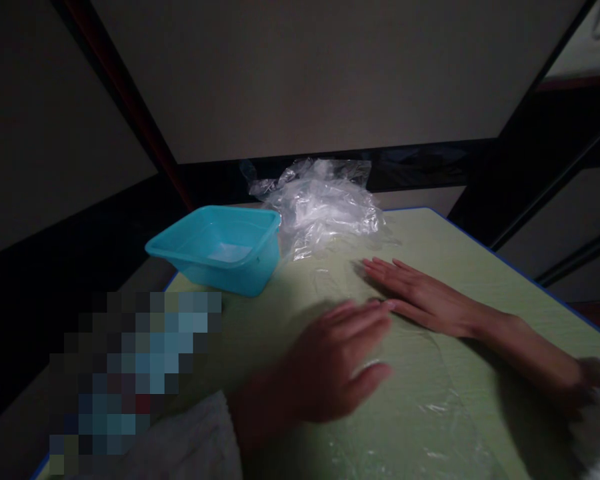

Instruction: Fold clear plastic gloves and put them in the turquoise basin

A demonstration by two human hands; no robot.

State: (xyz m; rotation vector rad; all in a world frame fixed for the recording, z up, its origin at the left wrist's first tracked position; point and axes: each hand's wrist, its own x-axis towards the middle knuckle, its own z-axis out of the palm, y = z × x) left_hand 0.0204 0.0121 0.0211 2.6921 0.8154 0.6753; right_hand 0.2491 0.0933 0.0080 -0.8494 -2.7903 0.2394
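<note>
A clear plastic bag (405,400) lies spread over the table, its thin edges hard to make out. My right hand (415,293) rests flat near its far end, fingers stretched out to the left. Nearer to me, my left hand (340,360) is over the bag, slightly blurred, with the thumb apart from the outstretched fingers. Neither hand grasps anything. Whether the left palm touches the plastic I cannot tell.
A heap of crumpled clear plastic bags (325,207) sits at the table's far edge. Left of it stands a turquoise basin (255,267) with something whitish inside. A pixelated patch covers the left edge of the pale green table (420,233). Cabinet panels (320,80) rise behind.
</note>
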